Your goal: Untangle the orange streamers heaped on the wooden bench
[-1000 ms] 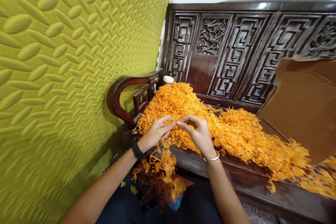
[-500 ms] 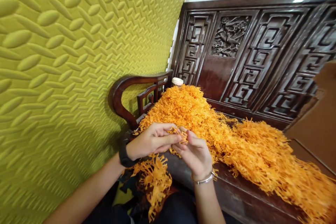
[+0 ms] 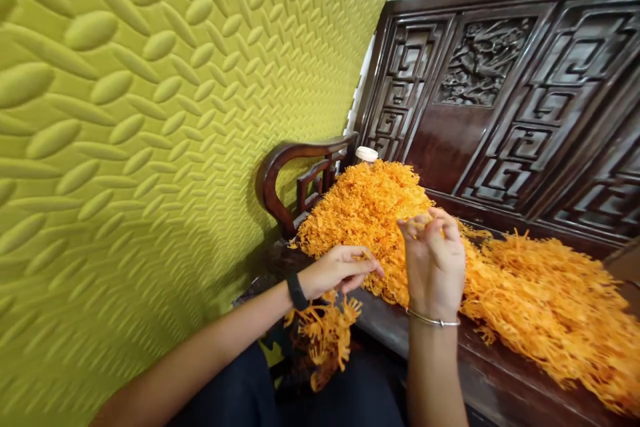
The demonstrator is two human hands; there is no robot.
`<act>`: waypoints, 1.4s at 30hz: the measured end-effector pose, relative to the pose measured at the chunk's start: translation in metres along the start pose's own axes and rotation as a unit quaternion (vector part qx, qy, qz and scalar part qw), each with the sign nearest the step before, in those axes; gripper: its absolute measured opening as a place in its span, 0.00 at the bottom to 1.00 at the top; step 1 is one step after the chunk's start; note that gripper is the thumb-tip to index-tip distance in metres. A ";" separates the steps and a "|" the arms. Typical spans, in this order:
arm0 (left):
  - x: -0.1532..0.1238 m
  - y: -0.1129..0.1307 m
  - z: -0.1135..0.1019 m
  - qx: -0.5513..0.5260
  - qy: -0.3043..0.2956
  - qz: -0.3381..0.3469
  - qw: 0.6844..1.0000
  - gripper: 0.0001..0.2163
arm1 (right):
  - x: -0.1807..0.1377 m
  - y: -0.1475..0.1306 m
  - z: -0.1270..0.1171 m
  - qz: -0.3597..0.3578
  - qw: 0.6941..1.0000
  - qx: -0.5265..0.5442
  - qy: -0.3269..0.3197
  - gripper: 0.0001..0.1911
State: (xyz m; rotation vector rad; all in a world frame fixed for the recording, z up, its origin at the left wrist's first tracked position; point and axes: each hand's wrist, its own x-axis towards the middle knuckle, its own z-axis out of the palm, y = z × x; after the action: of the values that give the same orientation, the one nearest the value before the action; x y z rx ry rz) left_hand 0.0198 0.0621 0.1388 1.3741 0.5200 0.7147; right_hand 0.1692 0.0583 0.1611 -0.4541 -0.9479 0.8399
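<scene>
A long heap of orange frilly strands (image 3: 505, 287) lies along the seat of a dark carved wooden bench (image 3: 500, 373). My left hand (image 3: 337, 270), with a black wristband, rests at the heap's near edge, fingers pressed together on a bunch of strands that hangs down over the seat edge (image 3: 325, 333). My right hand (image 3: 435, 263), with a silver bangle, is raised above the heap, back toward me, fingertips pinched on a small bit of orange strand.
A yellow-green embossed wall panel (image 3: 150, 113) fills the left. The bench's curved armrest (image 3: 290, 167) and carved backrest (image 3: 500, 87) stand behind the heap. A small white-lidded jar (image 3: 366, 154) pokes up at the heap's far end. My dark-clothed lap (image 3: 250, 393) is below.
My hands, pinching together a second ago, have come apart: the right has lifted up over the heap, the left stays low. The view has swung left, putting the cardboard sheet out of sight.
</scene>
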 end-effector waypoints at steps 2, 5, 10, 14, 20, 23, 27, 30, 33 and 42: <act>0.008 -0.001 -0.004 0.017 0.014 0.013 1.000 0.12 | 0.006 0.001 -0.010 -0.070 0.991 -0.106 0.043 0.10; 0.010 -0.001 -0.012 0.004 0.039 0.037 0.999 0.10 | 0.022 0.008 -0.028 -0.143 0.962 -0.223 0.065 0.12; 0.005 -0.012 -0.021 -0.037 0.064 0.045 0.996 0.12 | 0.057 0.027 -0.060 -0.171 0.865 -0.471 0.036 0.15; 0.011 -0.022 -0.014 -0.084 0.031 0.067 0.994 0.06 | 0.058 0.026 -0.072 -0.139 0.769 -0.622 -0.049 0.15; 0.020 -0.032 0.005 -0.130 0.001 0.064 0.989 0.10 | 0.021 -0.011 -0.049 -0.006 0.843 -0.531 -0.092 0.14; 0.019 -0.031 0.013 -0.115 0.002 0.090 0.989 0.09 | 0.000 -0.029 -0.033 0.010 0.829 -0.554 -0.078 0.14; 0.017 -0.023 0.022 -0.139 0.001 0.144 0.980 0.04 | -0.025 -0.048 -0.024 0.086 0.770 -0.614 -0.152 0.17; 0.017 -0.016 0.027 -0.164 0.002 0.171 0.971 0.03 | -0.035 -0.061 -0.022 0.141 0.750 -0.596 -0.249 0.18; 0.018 -0.010 0.028 -0.181 0.011 0.194 0.964 0.03 | -0.035 -0.067 -0.019 0.157 0.747 -0.575 -0.296 0.18; 0.025 -0.003 0.027 -0.185 0.077 0.175 0.964 0.13 | -0.029 -0.067 -0.005 0.013 0.764 -0.617 -0.187 0.10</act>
State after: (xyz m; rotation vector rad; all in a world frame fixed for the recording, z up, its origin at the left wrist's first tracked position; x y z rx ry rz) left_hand 0.0569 0.0612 0.1417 1.0711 0.2451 1.1535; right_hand 0.1925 -0.0050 0.1881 -1.4725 -1.8354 0.1936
